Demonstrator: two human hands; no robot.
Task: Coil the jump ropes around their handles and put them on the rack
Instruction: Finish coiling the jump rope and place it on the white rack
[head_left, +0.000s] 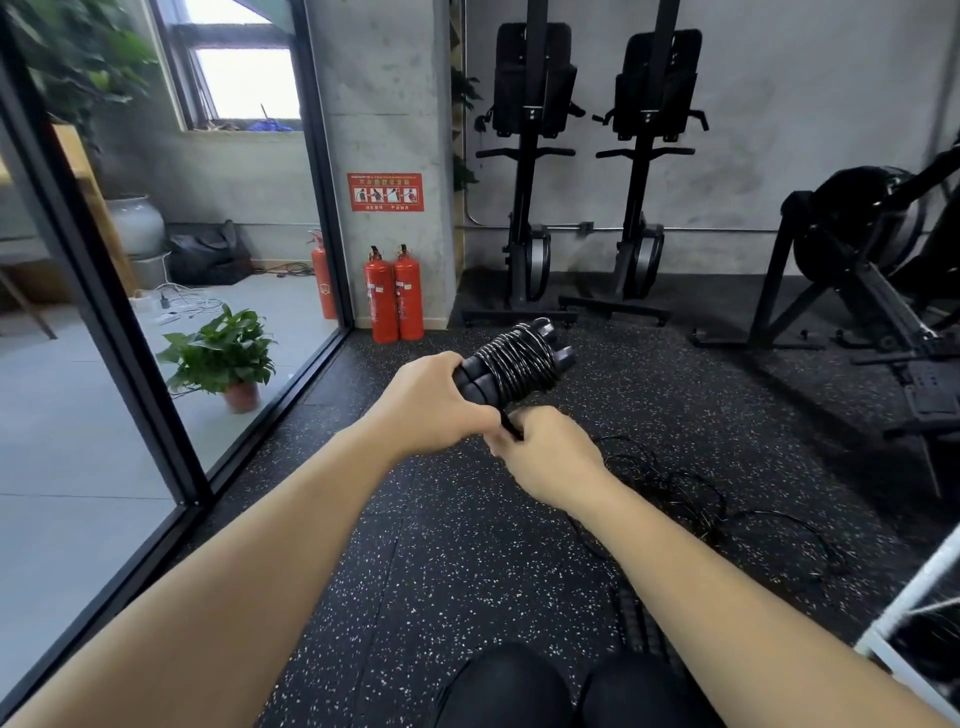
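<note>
My left hand (434, 402) grips the near end of a pair of black jump rope handles (478, 376) held together, pointing away and up to the right. A black rope is wound in many turns around them as a coil (519, 358). My right hand (540, 452) pinches the rope's free end just below the coil. A second black jump rope (691, 493) lies loose and tangled on the speckled floor to the right, with its handles (636, 618) lying by my knees.
A white rack frame (904, 603) shows at the lower right edge. A glass wall runs along the left with a potted plant (223, 353) behind it. Two red fire extinguishers (395, 296) stand by the pillar. Rowing machines (587, 171) and a bike stand behind.
</note>
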